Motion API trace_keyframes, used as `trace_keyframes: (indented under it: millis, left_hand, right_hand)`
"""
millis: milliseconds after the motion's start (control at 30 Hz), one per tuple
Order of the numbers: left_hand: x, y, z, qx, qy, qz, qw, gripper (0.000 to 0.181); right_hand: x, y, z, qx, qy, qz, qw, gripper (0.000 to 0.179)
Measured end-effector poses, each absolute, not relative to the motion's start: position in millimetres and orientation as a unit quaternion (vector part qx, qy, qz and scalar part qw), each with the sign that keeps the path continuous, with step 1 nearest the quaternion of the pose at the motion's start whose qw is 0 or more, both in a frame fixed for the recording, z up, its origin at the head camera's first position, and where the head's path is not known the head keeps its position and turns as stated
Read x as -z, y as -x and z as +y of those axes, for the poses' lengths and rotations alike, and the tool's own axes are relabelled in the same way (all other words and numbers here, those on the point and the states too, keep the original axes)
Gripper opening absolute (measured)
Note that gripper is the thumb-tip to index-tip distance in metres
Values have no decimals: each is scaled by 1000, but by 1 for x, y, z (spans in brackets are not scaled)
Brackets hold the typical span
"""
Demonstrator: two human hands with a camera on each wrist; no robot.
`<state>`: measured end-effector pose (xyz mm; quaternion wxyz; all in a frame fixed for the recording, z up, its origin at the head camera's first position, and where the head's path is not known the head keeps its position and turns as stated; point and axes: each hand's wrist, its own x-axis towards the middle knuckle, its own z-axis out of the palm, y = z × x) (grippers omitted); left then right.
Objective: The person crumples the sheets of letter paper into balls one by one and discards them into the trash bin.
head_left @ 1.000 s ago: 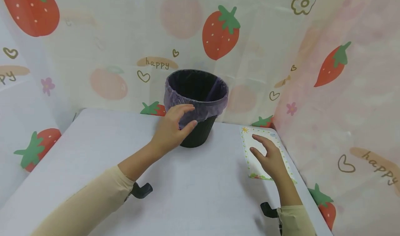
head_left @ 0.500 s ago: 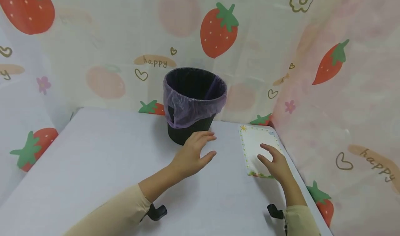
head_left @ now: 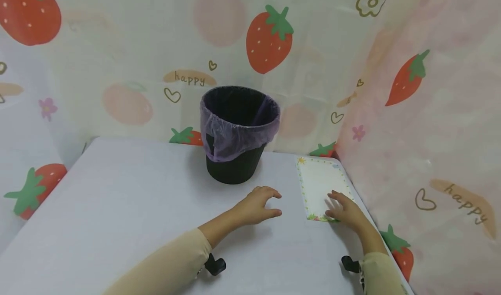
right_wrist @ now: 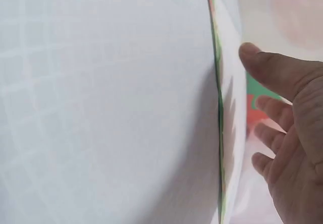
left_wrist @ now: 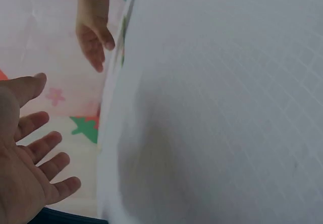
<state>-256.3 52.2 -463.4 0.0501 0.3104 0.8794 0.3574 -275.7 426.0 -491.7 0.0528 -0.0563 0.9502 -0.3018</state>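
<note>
My left hand (head_left: 256, 206) hovers over the white table in front of the bin, thumb and fingers spread apart with nothing between them. The left wrist view shows the same hand (left_wrist: 25, 158) with its fingers loosely extended. My right hand (head_left: 346, 212) is over the near end of a white sheet of paper (head_left: 318, 184) with a printed flower-and-sun border. In the right wrist view the thumb and fingers (right_wrist: 275, 65) are parted close above the paper's edge (right_wrist: 220, 108). A black bin (head_left: 235, 167) stands behind the left hand, lined with a purple bag (head_left: 235, 138) folded over its rim.
The table (head_left: 117, 199) has a white cloth with a faint grid. Behind it hangs a strawberry-printed curtain (head_left: 156, 25), and another printed wall (head_left: 450, 134) runs along the right edge. Black wrist mounts (head_left: 215, 264) stick out below both sleeves.
My left hand has moved away from the bin, toward me and to the right. My right hand has come down and nearer over the paper's near end. The bin and paper stay put.
</note>
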Motion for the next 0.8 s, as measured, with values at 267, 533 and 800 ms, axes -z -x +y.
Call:
trace_keyframes:
  millis: [267,533,800]
  left_hand:
    - [472,262,63,-380,-283,875,96,51]
    - [487,267,69,-348,-282,889,95,53]
    - [496,272,72,-333,-285,896,72,50]
  right_hand:
    - [505,272,420,301,58,949,71,69]
    - [504,264,399,282,87,954,48,61]
    - [504,254,381,269,85,958,47,61]
